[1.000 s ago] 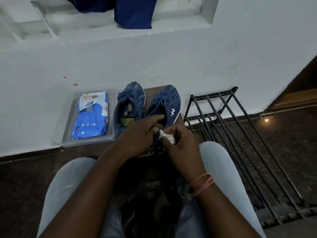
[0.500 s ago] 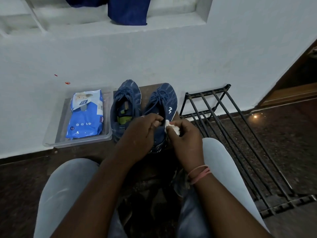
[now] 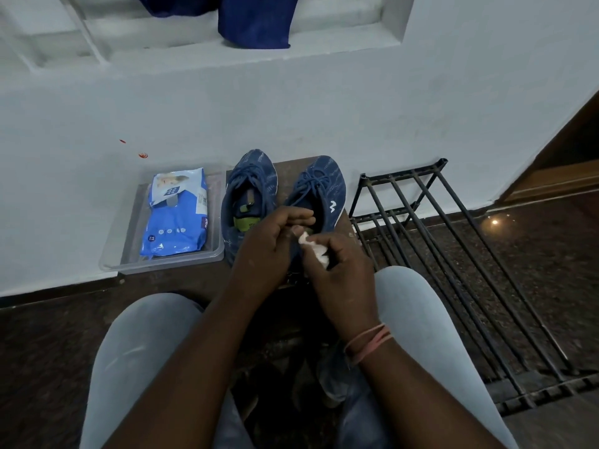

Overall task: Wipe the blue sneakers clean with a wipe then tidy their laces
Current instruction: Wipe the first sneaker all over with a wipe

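Note:
Two blue sneakers stand side by side on a low brown stand against the wall, toes pointing away from me. The left sneaker (image 3: 251,186) shows a green insole. The right sneaker (image 3: 324,186) has a white logo on its side, and its heel is hidden behind my hands. My left hand (image 3: 269,244) grips the collar of the right sneaker. My right hand (image 3: 337,264) is closed on a crumpled white wipe (image 3: 312,246), pressed at the sneaker's heel edge beside the left hand's fingers.
A clear plastic tray (image 3: 110,264) holding a blue wipes pack (image 3: 176,215) sits left of the sneakers. A black metal rack (image 3: 453,254) lies on the dark floor to the right. My knees in light trousers frame the foreground. Blue cloth (image 3: 256,21) hangs from the ledge above.
My hands stay at the right sneaker's heel; the wipe has shifted slightly within my right hand's fingers. The camera view has drifted a little.

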